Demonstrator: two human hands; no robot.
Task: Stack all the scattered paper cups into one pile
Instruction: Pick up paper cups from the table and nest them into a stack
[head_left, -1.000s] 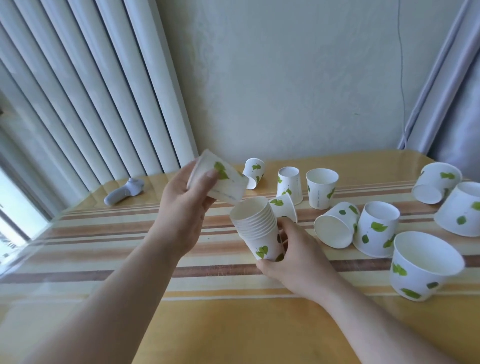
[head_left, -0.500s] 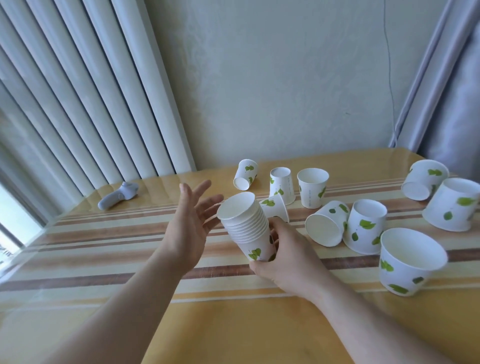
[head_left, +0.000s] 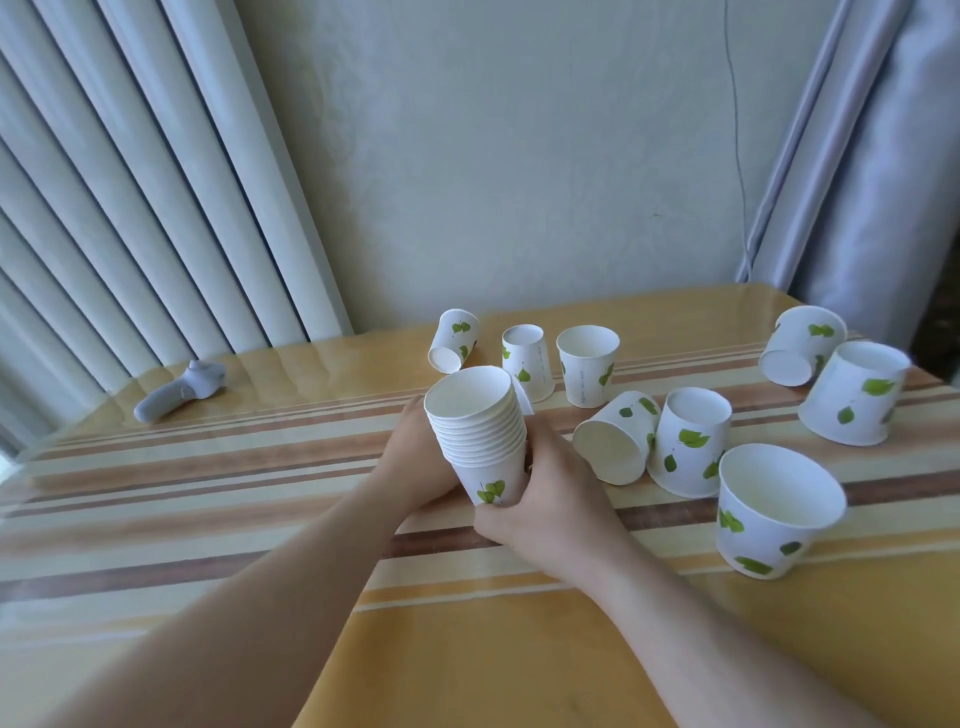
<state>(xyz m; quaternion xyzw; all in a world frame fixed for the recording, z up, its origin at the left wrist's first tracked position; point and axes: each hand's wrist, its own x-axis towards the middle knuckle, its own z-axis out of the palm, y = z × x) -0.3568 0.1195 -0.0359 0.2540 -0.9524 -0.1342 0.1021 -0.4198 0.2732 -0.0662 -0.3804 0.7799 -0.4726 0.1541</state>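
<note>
We hold the nested stack of paper cups (head_left: 480, 431) over the striped counter (head_left: 208, 493), tilted back toward us, mouth open and facing up-left so the next cup can drop straight in. Our right hand (head_left: 550, 499) wraps the bottom cup, grip pressed firmly around its lower wall; our left hand (head_left: 415, 457) sits behind the stack on its far-left side, steadying it, though we cannot tell whether that grip is curled closed or merely resting against the cups. Still loose on the counter: a tipped cup (head_left: 453, 340) and two upright ones (head_left: 527, 369) (head_left: 588, 371) just behind the stack, a tipped cup (head_left: 615, 436) touching an upright neighbour (head_left: 688, 447) to the right, a nearer upright cup (head_left: 774, 509), and two more tipped at far right (head_left: 802, 345) (head_left: 852, 400). A grey handheld controller (head_left: 179, 389) lies well apart, near the blinds. We judge the job roughly half done.
</note>
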